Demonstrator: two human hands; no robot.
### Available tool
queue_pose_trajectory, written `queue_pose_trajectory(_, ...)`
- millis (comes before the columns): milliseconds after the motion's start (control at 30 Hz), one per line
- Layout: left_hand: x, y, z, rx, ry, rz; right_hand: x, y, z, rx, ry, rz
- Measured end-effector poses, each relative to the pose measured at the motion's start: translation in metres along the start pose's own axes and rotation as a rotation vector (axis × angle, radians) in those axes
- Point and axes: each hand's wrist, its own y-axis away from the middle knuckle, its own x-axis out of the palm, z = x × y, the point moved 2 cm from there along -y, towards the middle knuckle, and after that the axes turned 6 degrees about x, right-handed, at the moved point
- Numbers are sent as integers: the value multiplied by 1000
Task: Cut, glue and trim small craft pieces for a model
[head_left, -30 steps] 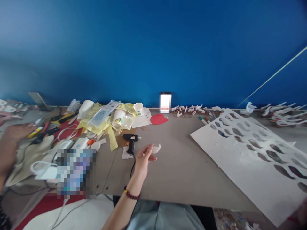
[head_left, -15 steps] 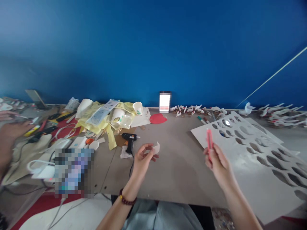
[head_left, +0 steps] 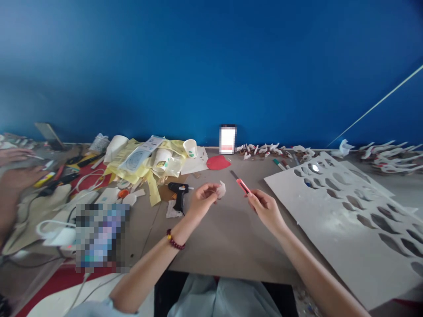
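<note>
My left hand (head_left: pixel 203 200) is raised over the grey table (head_left: pixel 231 233) and pinches a small white paper cutout (head_left: pixel 221 190) between thumb and fingers. My right hand (head_left: pixel 264 209) grips a pink utility knife (head_left: pixel 242 184), its dark blade end pointing up and left towards the cutout. The two hands are close together near the table's middle, a short gap between knife and paper. A beaded bracelet (head_left: pixel 174 242) sits on my left wrist.
A black glue gun (head_left: pixel 178 193) lies just left of my left hand. A big white sheet with several cut-out holes (head_left: pixel 346 211) covers the right side. Yellow papers and paper cups (head_left: pixel 152 163) pile at the back left. Another person's hands (head_left: pixel 15 176) are at far left.
My right hand came into view with the pink knife and moved left towards the cutout, tilting the knife over. My left hand rose slightly, still pinching the paper piece.
</note>
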Motion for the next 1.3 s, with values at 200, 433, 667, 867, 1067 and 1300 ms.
queue_pose_trajectory(200, -3, -14, 14, 52, 18, 97, 4, -6, -24, -63, 35, -3)
queue_pose_trajectory(433, -11, -13, 23, -89, 266, 97, 10, -2, -25, -142, 224, 10)
queue_pose_trajectory(667, -11, -9, 18, -192, 439, 63, 15, 0, -25, -64, 164, 48)
queue_pose_trajectory(867, -11, -9, 22, -273, 518, 84, 17, 3, -22, -66, 177, 92)
queue_pose_trajectory(1067, -11, -10, 25, -330, 588, 62, 18, 6, -13, -291, 302, 84)
queue_pose_trajectory(1300, -10, -8, 25, -383, 632, -22, 17, 7, -11, -343, 318, 48)
